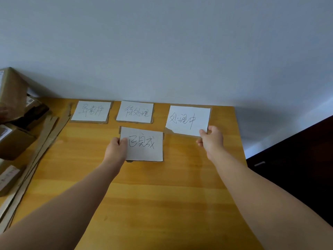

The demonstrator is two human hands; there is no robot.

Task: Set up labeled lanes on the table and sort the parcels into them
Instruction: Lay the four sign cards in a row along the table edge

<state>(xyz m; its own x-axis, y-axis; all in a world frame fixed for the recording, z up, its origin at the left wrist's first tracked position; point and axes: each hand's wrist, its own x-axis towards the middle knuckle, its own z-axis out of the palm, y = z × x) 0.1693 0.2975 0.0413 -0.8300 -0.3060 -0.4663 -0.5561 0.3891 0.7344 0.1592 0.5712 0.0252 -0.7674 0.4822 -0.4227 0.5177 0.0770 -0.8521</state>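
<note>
On the table [162,195], a first card [91,111] and a second card [134,112] lie side by side against the wall [162,51]. The left grip [116,148] pinches the left edge of a third card [144,144], farther from the wall. The right grip [211,139] pinches a fourth card [188,120] by its near corner, close to the wall. Parcels [12,98] pile at the wall's left end.

Plain pale wall [162,51], perhaps dark cabinet [297,159]

Label cards [144,144] I grip: white, dark pen strokes, brown cardboard backing. Table [162,195] honey-yellow, wood-grained. Parcels [14,141] at table's left edge brown. Wall [162,51] behind table pale grey-blue.
</note>
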